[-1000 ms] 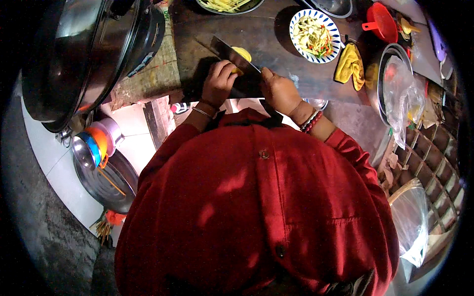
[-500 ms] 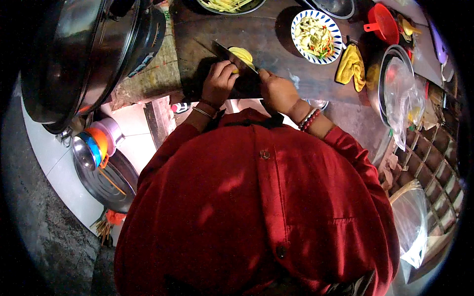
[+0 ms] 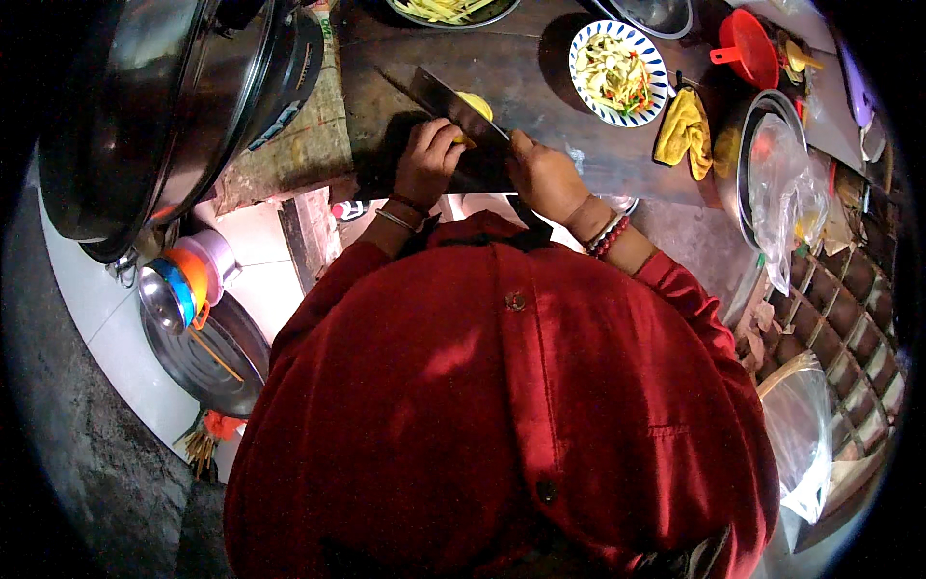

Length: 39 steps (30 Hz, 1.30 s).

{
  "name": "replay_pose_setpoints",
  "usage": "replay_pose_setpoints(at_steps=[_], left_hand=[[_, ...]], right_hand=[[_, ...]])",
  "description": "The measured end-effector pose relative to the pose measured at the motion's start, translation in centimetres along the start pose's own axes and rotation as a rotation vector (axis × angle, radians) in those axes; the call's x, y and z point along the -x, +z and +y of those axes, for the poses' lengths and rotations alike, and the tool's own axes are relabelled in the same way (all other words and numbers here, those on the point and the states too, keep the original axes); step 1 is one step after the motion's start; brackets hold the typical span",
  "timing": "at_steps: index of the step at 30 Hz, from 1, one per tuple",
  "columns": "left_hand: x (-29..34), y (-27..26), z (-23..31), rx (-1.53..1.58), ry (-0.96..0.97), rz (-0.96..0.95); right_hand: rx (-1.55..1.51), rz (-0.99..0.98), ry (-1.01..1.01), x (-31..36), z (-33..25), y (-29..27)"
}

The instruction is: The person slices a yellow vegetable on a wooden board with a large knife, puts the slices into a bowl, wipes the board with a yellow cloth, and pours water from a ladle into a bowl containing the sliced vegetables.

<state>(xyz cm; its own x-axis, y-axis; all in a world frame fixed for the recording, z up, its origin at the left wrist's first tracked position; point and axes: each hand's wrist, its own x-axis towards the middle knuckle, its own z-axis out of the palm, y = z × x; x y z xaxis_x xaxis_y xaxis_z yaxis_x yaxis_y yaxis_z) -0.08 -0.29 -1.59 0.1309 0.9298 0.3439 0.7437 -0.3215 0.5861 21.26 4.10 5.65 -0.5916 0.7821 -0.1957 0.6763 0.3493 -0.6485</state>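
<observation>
On the dark wooden board (image 3: 371, 58), my left hand (image 3: 424, 159) has its curled fingers on a peeled yellow potato (image 3: 462, 141), mostly hidden beneath them. My right hand (image 3: 548, 181) grips the handle of a kitchen knife (image 3: 451, 102), its broad dark blade slanting up and left past the left fingertips. Beyond the blade lie cut potato slices (image 3: 476, 104), partly covered by it. Whether the edge is in the potato, I cannot tell.
A blue-patterned white bowl (image 3: 659, 109) of sliced vegetables stands right, beside a yellow cloth (image 3: 687, 135). Potato strips (image 3: 449, 9) fill a bowl at the far edge. A large dark pan (image 3: 154, 125) stands left; a metal basin (image 3: 741, 183) with a plastic bag is at right.
The knife's blade has tilted and raised slightly, showing more of its flat side and covering more of the slices. Both hands stay in nearly the same place.
</observation>
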Motion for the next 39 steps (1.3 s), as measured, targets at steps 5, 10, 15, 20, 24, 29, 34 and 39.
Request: replay_pose_setpoints(at_steps=[5,10,15,20,24,29,34,39], left_hand=[[0.1,0.3,-0.4,-0.033,0.022,-0.014],[-0.4,-0.3,0.2,-0.058,0.04,-0.014],[-0.5,-0.5,0.4,-0.017,-0.002,-0.012],[0.0,-0.2,0.1,-0.038,-0.01,-0.033],[0.4,-0.1,0.1,0.069,-0.111,-0.027],[0.2,0.1,-0.1,0.195,-0.18,0.022],[0.3,0.7,-0.3,0.215,-0.178,0.046],[0.5,1.2,-0.4,0.236,-0.199,0.068]], right_hand=[[-0.011,-0.035,0.021,0.8,-0.3,-0.9],[0.023,-0.075,0.032,0.7,0.0,-1.0],[0.018,-0.074,0.003,0.0,0.4,-0.5],[0.118,-0.153,0.045,-1.1,0.1,1.1],[0.074,-0.049,-0.025,-1.2,0.6,2.3],[0.135,-0.182,0.051,-1.5,0.7,2.2],[0.108,-0.158,0.011,-1.4,1.2,2.3],[0.108,-0.161,0.014,-1.3,0.9,2.2]])
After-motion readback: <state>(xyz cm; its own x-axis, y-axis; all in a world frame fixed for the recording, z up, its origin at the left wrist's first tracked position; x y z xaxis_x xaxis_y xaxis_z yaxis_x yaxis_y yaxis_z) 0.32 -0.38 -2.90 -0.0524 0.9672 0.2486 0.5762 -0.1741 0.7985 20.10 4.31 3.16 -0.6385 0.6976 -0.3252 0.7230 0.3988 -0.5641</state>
